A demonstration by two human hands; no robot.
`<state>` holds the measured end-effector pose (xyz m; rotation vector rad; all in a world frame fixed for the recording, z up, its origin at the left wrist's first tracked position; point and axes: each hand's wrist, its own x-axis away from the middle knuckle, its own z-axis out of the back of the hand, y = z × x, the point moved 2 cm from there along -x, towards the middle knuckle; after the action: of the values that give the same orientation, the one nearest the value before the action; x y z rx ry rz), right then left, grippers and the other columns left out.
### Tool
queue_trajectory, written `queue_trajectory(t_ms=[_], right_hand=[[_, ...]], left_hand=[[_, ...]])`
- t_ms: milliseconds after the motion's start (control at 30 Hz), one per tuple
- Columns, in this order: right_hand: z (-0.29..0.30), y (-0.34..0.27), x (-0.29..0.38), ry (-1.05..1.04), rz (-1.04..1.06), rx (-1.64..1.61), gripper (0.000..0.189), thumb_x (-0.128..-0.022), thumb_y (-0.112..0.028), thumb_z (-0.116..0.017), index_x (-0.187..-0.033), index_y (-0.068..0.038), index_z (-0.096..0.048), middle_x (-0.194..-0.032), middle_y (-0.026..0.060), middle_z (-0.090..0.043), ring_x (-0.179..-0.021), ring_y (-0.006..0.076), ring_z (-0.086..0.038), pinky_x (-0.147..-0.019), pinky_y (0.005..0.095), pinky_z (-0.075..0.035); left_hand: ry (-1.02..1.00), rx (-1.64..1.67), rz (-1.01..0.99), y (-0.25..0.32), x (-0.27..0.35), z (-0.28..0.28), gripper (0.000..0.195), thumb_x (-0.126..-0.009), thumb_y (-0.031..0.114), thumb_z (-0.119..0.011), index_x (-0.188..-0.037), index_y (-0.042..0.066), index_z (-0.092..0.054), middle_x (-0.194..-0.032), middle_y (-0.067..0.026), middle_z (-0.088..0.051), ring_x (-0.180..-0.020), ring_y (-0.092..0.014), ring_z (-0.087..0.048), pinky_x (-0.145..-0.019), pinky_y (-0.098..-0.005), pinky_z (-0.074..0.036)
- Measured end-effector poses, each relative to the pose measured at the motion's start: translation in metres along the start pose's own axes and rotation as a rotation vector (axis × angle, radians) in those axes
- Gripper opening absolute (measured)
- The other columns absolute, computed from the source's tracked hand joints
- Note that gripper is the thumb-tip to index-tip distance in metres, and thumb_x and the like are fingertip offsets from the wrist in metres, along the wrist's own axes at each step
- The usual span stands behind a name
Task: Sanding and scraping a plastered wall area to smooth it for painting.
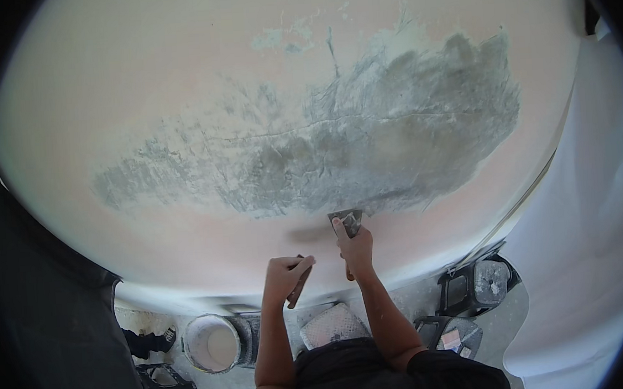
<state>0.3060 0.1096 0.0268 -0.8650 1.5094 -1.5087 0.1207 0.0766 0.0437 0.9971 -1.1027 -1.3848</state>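
Note:
My right hand (pixel 358 250) grips a putty knife (pixel 352 227) with a brown handle. Its broad blade, smeared with grey, is at the lower edge of a mottled grey patch (pixel 389 147) on a large pale pink surface (pixel 196 239). Whether the blade touches the surface is hard to tell. Lower and to the left, my left hand (pixel 285 281) is closed around a flat brown tool (pixel 299 287), mostly covered by the fingers; its far end is hidden. A thin crack-like line runs across the grey patch.
Below the surface stand a spattered bucket (pixel 191 342) with pale contents, a black stool (pixel 168 388) and more stools (pixel 491 285) at right. A spattered stool top (pixel 334 325) is close before me. White sheeting (pixel 570 221) hangs right, dark cloth (pixel 57 317) left. Someone's shoe (pixel 169 338) shows beside the bucket.

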Motion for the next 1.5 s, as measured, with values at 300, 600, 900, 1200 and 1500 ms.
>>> queue_trajectory(t_ms=[300, 600, 900, 1200, 1500], right_hand=[[0.005, -0.018, 0.002, -0.142, -0.085, -0.230, 0.039, -0.097, -0.033, -0.064, -0.072, -0.003, -0.061, -0.056, 0.0017, -0.057, -0.044, 0.0083, -0.050, -0.042, 0.0264, -0.039], [0.014, -0.010, 0.013, -0.320, 0.060, -0.240, 0.020, -0.100, -0.020, -0.059, -0.096, 0.000, -0.060, -0.083, 0.0062, -0.067, -0.068, 0.0120, -0.064, -0.061, 0.0263, -0.053], [-0.002, -0.031, 0.023, -0.324, -0.067, -0.350, 0.016, -0.096, -0.013, -0.064, -0.100, -0.001, -0.055, -0.083, 0.0077, -0.065, -0.062, 0.0145, -0.064, -0.051, 0.0277, -0.053], [-0.004, -0.042, -0.001, -0.143, -0.090, -0.333, 0.022, -0.093, -0.018, -0.069, -0.091, -0.001, -0.054, -0.064, 0.0067, -0.059, -0.046, 0.0147, -0.059, -0.037, 0.0279, -0.043], [-0.005, -0.038, -0.001, 0.000, 0.001, -0.242, 0.023, -0.089, -0.013, -0.073, -0.092, 0.000, -0.055, -0.067, 0.0081, -0.063, -0.048, 0.0147, -0.061, -0.039, 0.0271, -0.045]], left_hand=[[-0.348, -0.007, -0.034, -0.038, -0.027, -0.061, 0.047, -0.104, 0.037, -0.047, -0.089, -0.004, -0.065, -0.078, -0.0110, -0.060, -0.063, -0.018, -0.057, -0.061, -0.0350, -0.046], [-0.286, 0.171, -0.222, -0.058, 0.009, -0.093, 0.030, -0.095, 0.018, -0.061, -0.073, -0.002, -0.060, -0.084, -0.0073, -0.049, -0.064, -0.018, -0.053, -0.060, -0.0336, -0.044], [-0.035, -0.172, -0.230, -0.041, 0.009, -0.089, 0.019, -0.086, 0.013, -0.062, -0.074, -0.002, -0.059, -0.071, -0.0125, -0.063, -0.071, -0.026, -0.062, -0.063, -0.0400, -0.047], [-0.271, 0.046, 0.077, -0.016, -0.023, -0.085, 0.026, -0.084, 0.020, -0.061, -0.072, -0.003, -0.059, -0.060, -0.0212, -0.060, -0.056, -0.038, -0.062, -0.055, -0.0439, -0.047], [-0.022, -0.380, -0.100, -0.032, -0.021, -0.095, 0.036, -0.085, 0.035, -0.063, -0.081, 0.000, -0.066, -0.073, -0.0208, -0.067, -0.073, -0.041, -0.067, -0.067, -0.0488, -0.051]])
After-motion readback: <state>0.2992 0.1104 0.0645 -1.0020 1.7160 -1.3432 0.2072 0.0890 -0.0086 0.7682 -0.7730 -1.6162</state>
